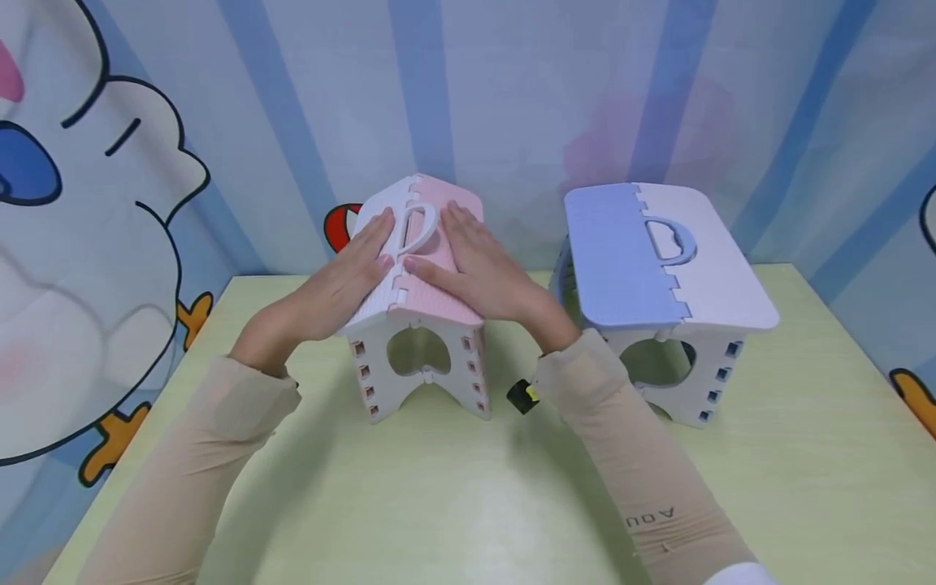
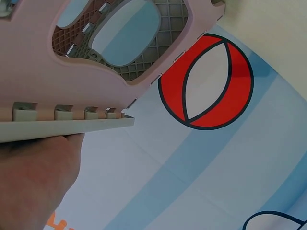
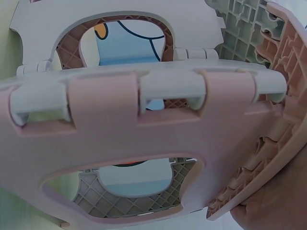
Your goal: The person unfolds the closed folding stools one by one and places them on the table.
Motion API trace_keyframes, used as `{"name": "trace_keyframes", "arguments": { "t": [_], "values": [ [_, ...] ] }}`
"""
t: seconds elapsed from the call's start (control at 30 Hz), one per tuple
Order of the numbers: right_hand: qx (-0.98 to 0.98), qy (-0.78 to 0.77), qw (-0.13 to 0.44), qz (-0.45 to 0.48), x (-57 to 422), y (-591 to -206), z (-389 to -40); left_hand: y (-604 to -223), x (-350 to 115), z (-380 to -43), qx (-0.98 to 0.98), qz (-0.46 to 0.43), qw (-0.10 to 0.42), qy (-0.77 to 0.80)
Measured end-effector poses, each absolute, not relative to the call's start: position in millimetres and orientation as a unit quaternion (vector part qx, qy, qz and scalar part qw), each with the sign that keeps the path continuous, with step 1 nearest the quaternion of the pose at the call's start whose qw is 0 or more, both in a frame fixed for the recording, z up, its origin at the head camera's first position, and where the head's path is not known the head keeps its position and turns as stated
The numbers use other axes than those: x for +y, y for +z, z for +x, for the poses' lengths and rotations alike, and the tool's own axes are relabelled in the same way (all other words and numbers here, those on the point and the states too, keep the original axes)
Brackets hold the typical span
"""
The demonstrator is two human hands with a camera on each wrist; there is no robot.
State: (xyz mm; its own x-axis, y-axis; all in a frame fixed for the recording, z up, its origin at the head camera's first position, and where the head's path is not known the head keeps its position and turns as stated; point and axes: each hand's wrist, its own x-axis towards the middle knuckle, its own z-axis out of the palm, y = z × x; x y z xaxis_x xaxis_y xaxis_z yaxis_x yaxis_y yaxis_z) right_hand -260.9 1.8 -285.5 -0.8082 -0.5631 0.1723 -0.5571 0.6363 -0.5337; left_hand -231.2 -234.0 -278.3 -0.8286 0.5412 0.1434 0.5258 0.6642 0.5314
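Observation:
A pink-and-white folding step stool point(image 1: 435, 307) stands on the table, its hinged top peaked like a roof and its legs spread. On the white half of the top my left hand point(image 1: 329, 280) lies with straight fingers. Extended fingers of my right hand point(image 1: 493, 272) rest on the pink half. Between the hands, a white carry handle point(image 1: 431, 221) stands up at the ridge. The left wrist view shows the left hand point(image 2: 38, 179) under the edge of the white panel. In the right wrist view, the right hand point(image 3: 273, 199) is against the outside of the pink panel.
To the right stands a second folding stool point(image 1: 621, 264), blue and white, with a flat top. A small black-and-yellow object point(image 1: 522, 396) lies between the stools near the right sleeve. Behind the pale green table point(image 1: 409, 504) hangs a striped cartoon backdrop point(image 1: 497, 97).

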Motion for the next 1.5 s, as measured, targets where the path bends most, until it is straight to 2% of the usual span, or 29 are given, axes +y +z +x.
{"name": "trace_keyframes", "arguments": {
  "t": [1.5],
  "values": [
    [0.923,-0.239,0.015,-0.3,2.6,-280.4,-261.0,-275.4,-232.3,-228.6,0.935,0.278,0.012,0.219]
  ]
}}
